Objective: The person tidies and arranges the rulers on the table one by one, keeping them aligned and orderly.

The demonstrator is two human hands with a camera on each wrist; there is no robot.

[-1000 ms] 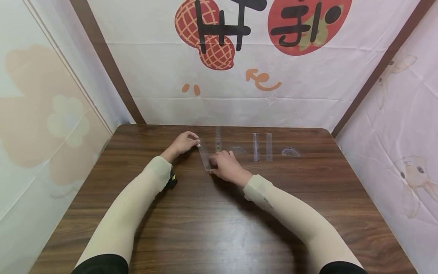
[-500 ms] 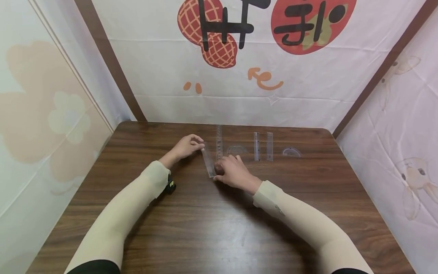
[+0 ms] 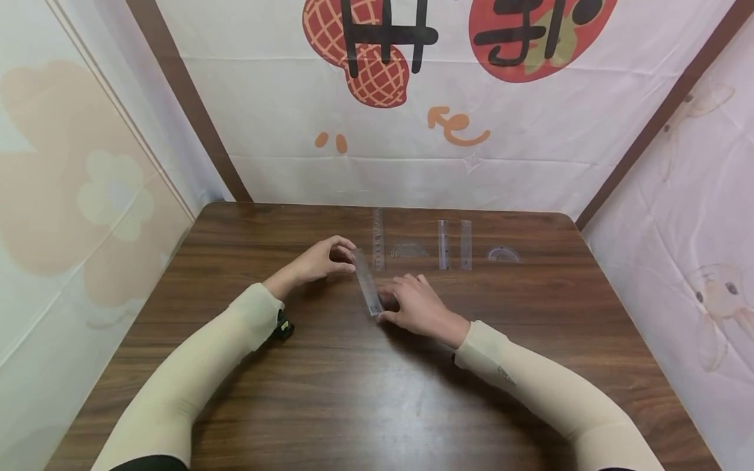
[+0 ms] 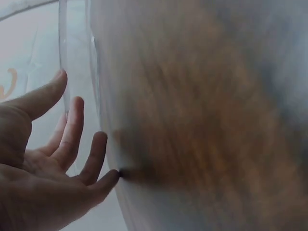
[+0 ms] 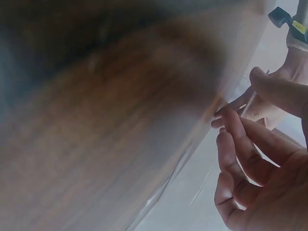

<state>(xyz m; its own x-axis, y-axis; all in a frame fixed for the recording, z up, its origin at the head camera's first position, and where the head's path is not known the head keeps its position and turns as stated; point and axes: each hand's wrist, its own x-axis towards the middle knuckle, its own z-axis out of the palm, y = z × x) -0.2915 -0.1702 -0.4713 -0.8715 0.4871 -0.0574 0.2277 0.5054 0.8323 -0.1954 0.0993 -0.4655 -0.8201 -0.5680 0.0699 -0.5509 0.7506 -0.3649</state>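
Note:
A short clear ruler [image 3: 366,284] is held tilted between my two hands over the wooden table. My left hand [image 3: 318,260] pinches its far end between thumb and fingers. At the near end, my right hand [image 3: 418,307] grips the ruler with the thumb at the lower corner and the fingers behind the edge. In the left wrist view the clear strip of the ruler [image 4: 62,33] runs up past the thumb tip, while the other fingers are loosely bent. The right wrist view shows the ruler [image 5: 249,105] as a thin edge beyond the thumb.
Behind the hands lie a longer clear ruler [image 3: 378,239], a clear protractor [image 3: 409,250], two short rulers [image 3: 443,245] side by side and a second protractor [image 3: 503,254]. The wooden table [image 3: 330,392] ends at a printed cloth wall [image 3: 283,180].
Both hands have brought the ruler nearer and slightly right, away from the longer ruler. The right hand no longer covers the longer ruler's near end or the first protractor.

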